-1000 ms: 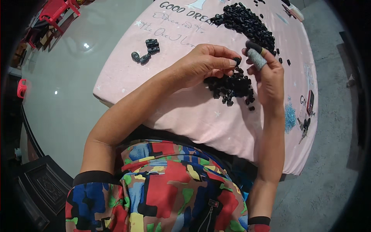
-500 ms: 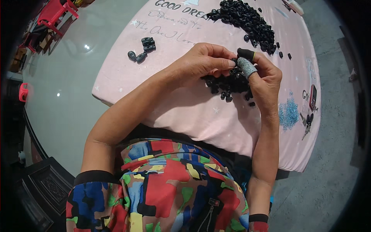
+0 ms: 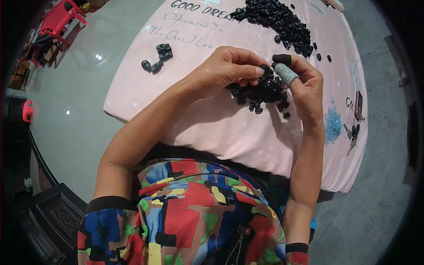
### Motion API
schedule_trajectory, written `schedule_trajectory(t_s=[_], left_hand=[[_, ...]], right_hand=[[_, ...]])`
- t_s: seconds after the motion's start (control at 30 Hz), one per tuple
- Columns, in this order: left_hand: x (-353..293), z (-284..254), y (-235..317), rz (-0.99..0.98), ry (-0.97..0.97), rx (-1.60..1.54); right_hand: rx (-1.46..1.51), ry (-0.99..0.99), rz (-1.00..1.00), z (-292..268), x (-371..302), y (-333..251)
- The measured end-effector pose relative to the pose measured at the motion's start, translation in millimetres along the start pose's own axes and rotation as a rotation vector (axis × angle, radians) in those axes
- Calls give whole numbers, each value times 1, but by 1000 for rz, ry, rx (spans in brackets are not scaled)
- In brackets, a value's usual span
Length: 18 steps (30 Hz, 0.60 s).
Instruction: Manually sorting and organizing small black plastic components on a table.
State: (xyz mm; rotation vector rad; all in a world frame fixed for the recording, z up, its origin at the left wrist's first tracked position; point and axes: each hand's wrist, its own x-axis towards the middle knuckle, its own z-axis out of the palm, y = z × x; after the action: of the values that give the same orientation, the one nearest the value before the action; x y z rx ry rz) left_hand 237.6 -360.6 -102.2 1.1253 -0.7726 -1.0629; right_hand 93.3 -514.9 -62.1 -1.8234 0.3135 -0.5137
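My left hand [image 3: 229,66] pinches a small black plastic piece [image 3: 266,70], which looks like a cord lock part, between thumb and forefinger. Close by on its right, my right hand [image 3: 307,86] has its thumb and forefinger drawn together. A grey knitted cover sits on that thumb and a black one on the forefinger; whatever is between the tips is too small to make out. Beneath both hands lies a loose heap of small black pieces [image 3: 254,93], partly hidden by the fingers. Several black cord locks [image 3: 163,52] form a little group left of my left hand.
A large pile of black pieces [image 3: 282,22] covers the far part of the pink cloth-covered table [image 3: 212,123]. Keys [image 3: 353,134] and a red-edged phone [image 3: 358,105] lie near the right edge. A red plastic chair [image 3: 57,22] stands on the floor at far left.
My hands have come slightly apart: the fingertips met over the heap before, and a narrow gap now shows between them. The left still pinches a black piece. The whole view has shifted slightly.
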Motion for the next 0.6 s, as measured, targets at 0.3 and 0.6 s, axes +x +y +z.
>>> schedule_trajectory(t_s=[0.3, 0.6], left_hand=[[-1, 1, 3, 34, 18, 21], [-5, 4, 7, 44, 48, 92]], right_hand=[[127, -40, 140, -6, 2, 8], [110, -68, 142, -3, 0, 2]])
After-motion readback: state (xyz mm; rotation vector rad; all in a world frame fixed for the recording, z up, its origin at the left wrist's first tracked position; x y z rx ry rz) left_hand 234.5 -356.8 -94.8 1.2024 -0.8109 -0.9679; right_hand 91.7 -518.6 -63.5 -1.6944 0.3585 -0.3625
